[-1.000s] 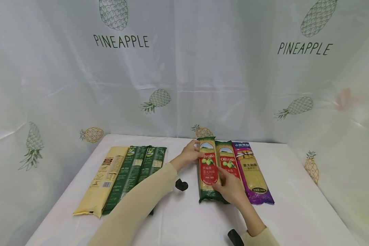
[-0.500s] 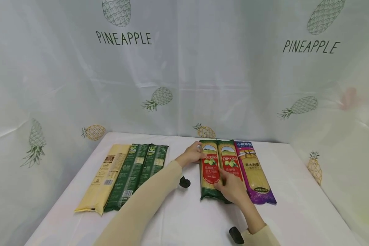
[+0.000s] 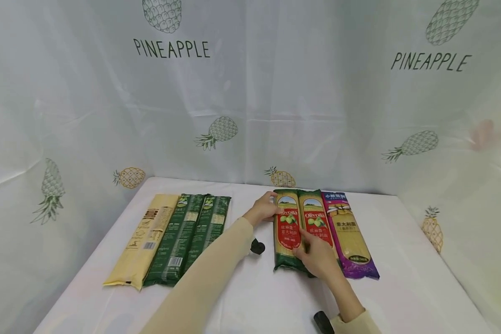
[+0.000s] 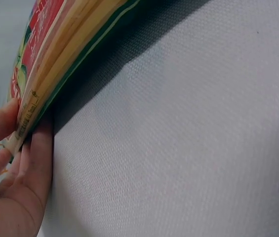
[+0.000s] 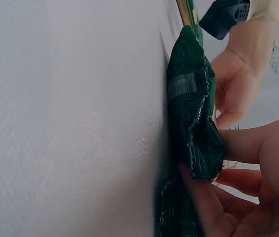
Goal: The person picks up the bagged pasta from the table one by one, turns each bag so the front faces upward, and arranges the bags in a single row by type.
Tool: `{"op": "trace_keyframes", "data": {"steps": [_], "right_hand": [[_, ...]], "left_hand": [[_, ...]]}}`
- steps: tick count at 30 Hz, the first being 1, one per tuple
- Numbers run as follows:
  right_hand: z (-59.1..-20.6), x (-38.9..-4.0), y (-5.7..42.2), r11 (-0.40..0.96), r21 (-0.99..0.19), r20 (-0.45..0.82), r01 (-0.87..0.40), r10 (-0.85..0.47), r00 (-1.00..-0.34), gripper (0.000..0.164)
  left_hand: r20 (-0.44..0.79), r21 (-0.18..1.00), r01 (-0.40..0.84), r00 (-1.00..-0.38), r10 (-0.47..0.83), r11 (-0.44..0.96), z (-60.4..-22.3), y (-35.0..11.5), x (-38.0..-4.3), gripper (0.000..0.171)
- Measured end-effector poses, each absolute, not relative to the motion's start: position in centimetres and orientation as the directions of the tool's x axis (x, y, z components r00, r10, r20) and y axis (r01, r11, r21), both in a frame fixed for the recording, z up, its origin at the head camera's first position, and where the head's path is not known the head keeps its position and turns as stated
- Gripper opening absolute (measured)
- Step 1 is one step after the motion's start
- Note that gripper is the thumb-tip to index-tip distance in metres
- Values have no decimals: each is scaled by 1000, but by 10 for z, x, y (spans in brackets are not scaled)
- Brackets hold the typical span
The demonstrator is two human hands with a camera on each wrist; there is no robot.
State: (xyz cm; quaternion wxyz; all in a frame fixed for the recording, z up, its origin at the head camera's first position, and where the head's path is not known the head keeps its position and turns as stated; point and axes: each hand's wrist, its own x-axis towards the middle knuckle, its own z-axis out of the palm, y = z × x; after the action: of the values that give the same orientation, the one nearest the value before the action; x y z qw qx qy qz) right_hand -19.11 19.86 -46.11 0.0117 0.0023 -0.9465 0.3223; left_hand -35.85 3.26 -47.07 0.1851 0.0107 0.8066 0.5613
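Right of the middle of the frame, I see a long pack of spaghetti (image 3: 289, 227), red and green, at the left end of a row of three on the white tabletop (image 3: 250, 297). The left hand (image 3: 260, 209) pinches its left edge up near the top, thumb on the front and fingers tucked under. From the left wrist I see a dark shadow below that edge, so it looks tipped up a little. The right hand (image 3: 319, 257) pinches the bottom end, thumb on one side and a finger on the other; I can't see every fingertip.

I think the hands are far apart on it because a long, thin pack could twist or droop with just one end held. Edges seem good spots, since fingers can slip under there.

Just to the right sits a twin pack (image 3: 316, 222), partly behind the right hand, then a purple pack (image 3: 347, 232). Their fronts face up, maybe so the names are easy to read.

On the left side of the frame, a yellow pack (image 3: 139, 243) and two green packs (image 3: 175, 236) lie side by side. I think those are face down, because I see bar codes. A sleeve (image 3: 210, 271) hides part of the last one.
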Motion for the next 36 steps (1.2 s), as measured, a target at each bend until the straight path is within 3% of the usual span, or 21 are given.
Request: {"op": "trace_keyframes", "data": {"steps": [11, 20, 26, 30, 36], "right_hand": [[-462, -195, 197, 809, -588, 19, 0, 14, -1000, 67], [-456, -194, 191, 895, -445, 20, 2, 13, -1000, 67], [-455, -192, 189, 895, -446, 41, -6, 14, -999, 67], [-457, -191, 186, 895, -447, 29, -4, 10, -1000, 65], [-455, -191, 185, 909, -417, 30, 4, 18, -999, 62]], "left_hand": [[-271, 909, -169, -934, 232, 380, -470, 31, -356, 69], [-262, 906, -148, -933, 249, 397, -474, 33, -360, 70], [-231, 901, -114, -943, 241, 418, -472, 33, -356, 68], [-231, 881, -98, -943, 240, 462, -467, 30, -352, 67], [-150, 765, 57, -953, 264, 641, -460, 36, -352, 69]]}}
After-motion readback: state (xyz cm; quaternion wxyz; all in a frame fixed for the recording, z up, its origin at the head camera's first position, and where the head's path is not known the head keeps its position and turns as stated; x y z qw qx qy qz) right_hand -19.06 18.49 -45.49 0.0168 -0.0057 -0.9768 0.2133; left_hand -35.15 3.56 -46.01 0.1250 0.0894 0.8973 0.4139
